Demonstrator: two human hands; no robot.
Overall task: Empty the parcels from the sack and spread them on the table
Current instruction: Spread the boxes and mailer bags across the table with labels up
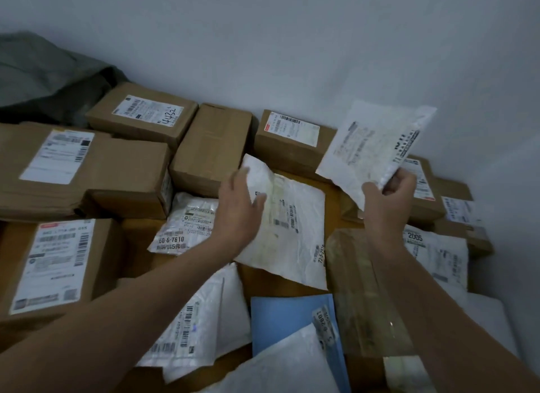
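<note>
My right hand (pixel 388 195) grips the lower edge of a white poly mailer (pixel 371 147) and holds it up above the boxes at the right. My left hand (pixel 241 205) grips the top left edge of a crumpled white mailer (pixel 292 232) that lies in the middle of the wooden table (pixel 280 278). The grey-green sack (pixel 43 77) lies slumped at the far left against the wall. Cardboard boxes and flat mailers cover most of the tabletop.
Several brown boxes (pixel 140 115) line the back and left. A blue envelope (pixel 286 313) and white mailers (pixel 193 319) lie near me. A taped brown parcel (pixel 359 281) sits under my right forearm. The wall closes the back and right.
</note>
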